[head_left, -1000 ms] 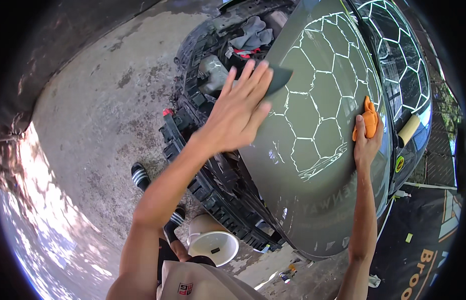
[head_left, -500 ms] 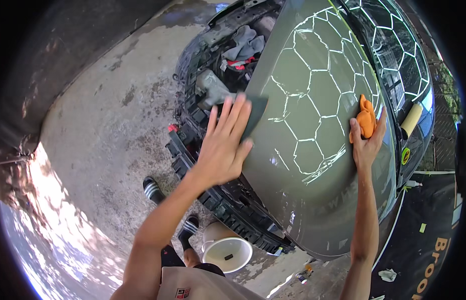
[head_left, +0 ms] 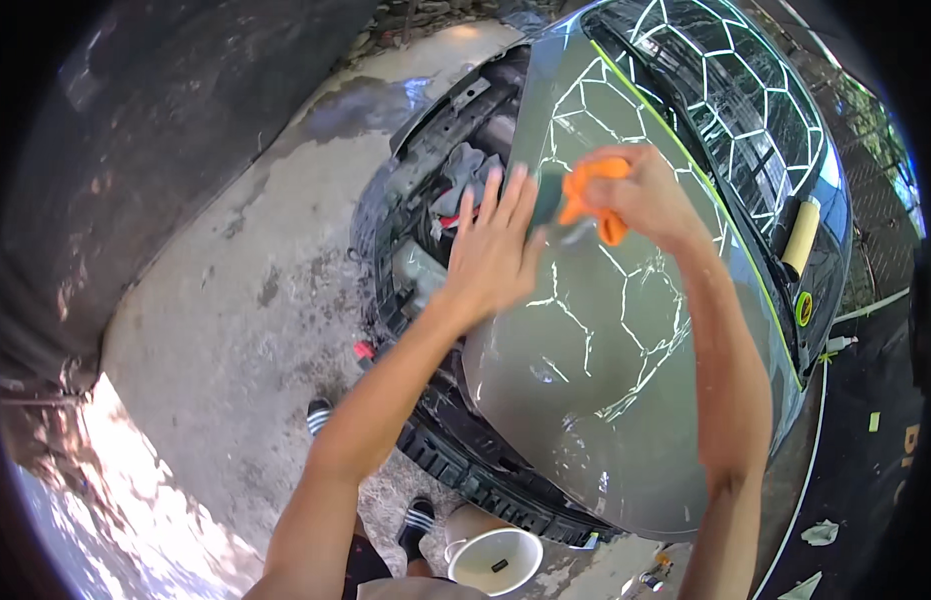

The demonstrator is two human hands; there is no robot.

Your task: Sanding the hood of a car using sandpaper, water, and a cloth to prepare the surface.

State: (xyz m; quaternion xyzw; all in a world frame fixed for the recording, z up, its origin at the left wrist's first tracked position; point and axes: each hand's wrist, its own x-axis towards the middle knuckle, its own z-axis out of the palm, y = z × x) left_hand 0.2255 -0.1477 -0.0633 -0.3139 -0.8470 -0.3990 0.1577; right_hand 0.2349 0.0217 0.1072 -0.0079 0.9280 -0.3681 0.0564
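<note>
The car hood (head_left: 525, 370), grey-green with white hexagon lines, lies in front of me. Over its left edge is my left hand (head_left: 495, 245), fingers stretched and spread, with a thin dark green sheet (head_left: 549, 198) under its thumb side. The sheet's kind cannot be made out. Close to its right, my right hand (head_left: 650, 195) grips a bunched orange cloth (head_left: 593, 190) above the hood. The cloth hangs next to the sheet; whether they touch is blurred.
Left of the hood is the exposed engine bay (head_left: 415, 200) with a grey rag (head_left: 467, 170). A white bucket (head_left: 495, 560) stands on the concrete floor by my feet. Along the windshield side lie a tan roll (head_left: 801, 240) and a green-yellow tape roll (head_left: 804, 308).
My right hand has lifted the orange cloth from the hood's right side and brought it left, beside the dark sheet. My left hand and the sheet have shifted slightly right and away.
</note>
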